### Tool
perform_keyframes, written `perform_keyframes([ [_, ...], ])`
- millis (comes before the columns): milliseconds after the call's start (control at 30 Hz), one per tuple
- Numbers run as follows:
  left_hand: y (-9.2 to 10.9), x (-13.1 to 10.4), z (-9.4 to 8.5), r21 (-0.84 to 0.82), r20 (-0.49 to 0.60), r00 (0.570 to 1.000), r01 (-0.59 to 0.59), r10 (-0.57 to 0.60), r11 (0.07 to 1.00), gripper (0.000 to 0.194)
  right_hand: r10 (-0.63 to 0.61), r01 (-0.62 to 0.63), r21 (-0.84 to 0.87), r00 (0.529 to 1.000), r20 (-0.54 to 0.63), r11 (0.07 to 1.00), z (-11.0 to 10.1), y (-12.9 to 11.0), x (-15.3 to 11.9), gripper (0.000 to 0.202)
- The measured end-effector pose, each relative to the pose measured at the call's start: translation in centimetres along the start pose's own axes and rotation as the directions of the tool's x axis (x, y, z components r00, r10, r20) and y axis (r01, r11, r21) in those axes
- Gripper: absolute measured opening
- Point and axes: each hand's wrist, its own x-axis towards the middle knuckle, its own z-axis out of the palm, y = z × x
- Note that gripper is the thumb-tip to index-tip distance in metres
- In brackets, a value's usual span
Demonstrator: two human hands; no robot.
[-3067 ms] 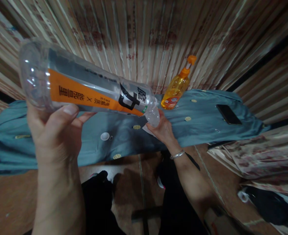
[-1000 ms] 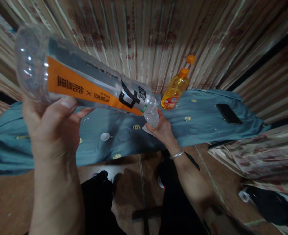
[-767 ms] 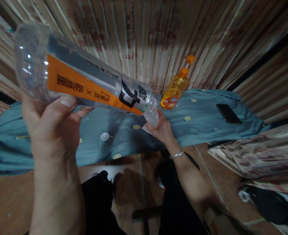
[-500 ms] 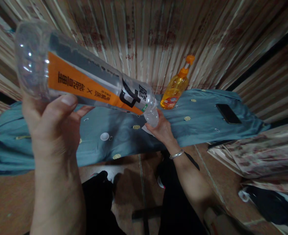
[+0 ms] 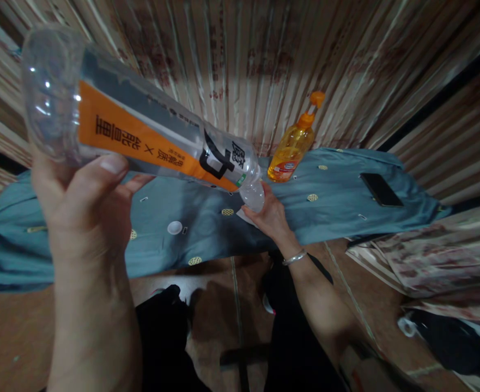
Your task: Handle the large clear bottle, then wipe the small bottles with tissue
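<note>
A large clear bottle (image 5: pixel 141 125) with an orange and grey label is tilted, its base up at the left and its neck down at the right. My left hand (image 5: pixel 88 201) grips it from below near the base. My right hand (image 5: pixel 268 212) holds a small clear container (image 5: pixel 253 196) at the bottle's mouth; some of its fingers are hidden behind it. Something white and flat (image 5: pixel 245 216) shows under that hand. Beyond it, a pump bottle (image 5: pixel 289 152) with orange liquid stands upright on the cloth.
A green-blue patterned cloth (image 5: pixel 329 212) covers the table. A black phone (image 5: pixel 381 189) lies at the right, and a round white cap (image 5: pixel 175 227) lies left of centre. Pleated curtains (image 5: pixel 240 65) hang behind. A dark bag (image 5: pixel 448 340) is low at the right.
The base end of the large bottle has risen slightly and moved a little left with my left hand. My right hand and the small container have hardly moved.
</note>
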Motion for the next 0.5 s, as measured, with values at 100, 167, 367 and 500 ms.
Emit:
perform_keyframes([
  [100, -0.07, 0.11, -0.25, -0.002, -0.007, 1.000, 0.009, -0.009, 1.000, 0.043, -0.011, 0.011, 0.005, 1.000, -0.006, 1.000, 0.01, 0.08, -0.02, 0.076],
  [167, -0.21, 0.17, -0.38, -0.008, -0.022, 1.000, 0.001, -0.001, 1.000, 0.039, -0.020, 0.020, 0.005, 1.000, -0.014, 1.000, 0.05, 0.18, -0.04, 0.076],
  [367, -0.25, 0.25, -0.37, -0.017, 0.012, 1.000, -0.005, 0.005, 1.000, 0.054, -0.006, 0.006, -0.002, 1.000, -0.012, 1.000, 0.05, 0.14, -0.04, 0.075],
  [500, 0.49, -0.08, 0.00, -0.015, 0.001, 0.999, 0.042, -0.041, 0.999, 0.060, -0.013, 0.013, -0.004, 1.000, -0.013, 1.000, 0.13, 0.16, -0.03, 0.077],
])
